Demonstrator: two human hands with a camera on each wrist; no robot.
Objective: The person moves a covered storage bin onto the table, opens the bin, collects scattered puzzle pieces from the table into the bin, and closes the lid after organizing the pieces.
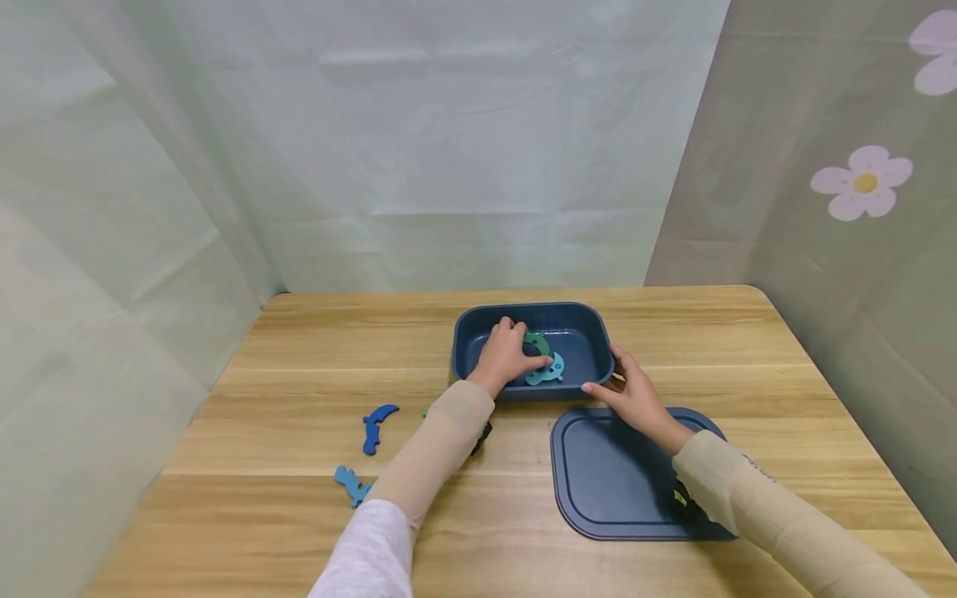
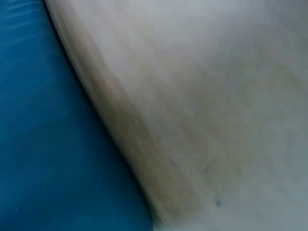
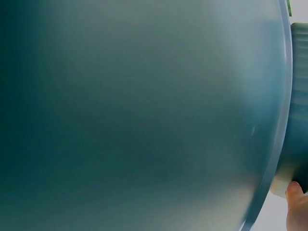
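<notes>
A dark blue box stands on the wooden table at mid-centre. My left hand reaches down into it, fingers curled, thumb across a green curved piece. A teal piece lies just under that on the box floor. My right hand holds the box's near right corner, thumb on the front wall and fingers on the side. In the right wrist view one fingertip shows beside a blurred blue surface. The left wrist view is blurred: blue surface beside pale wood.
The box's flat blue lid lies on the table in front of the box, under my right forearm. Two blue flat pieces lie left of my left forearm. Pale curtains close in the table at back and sides.
</notes>
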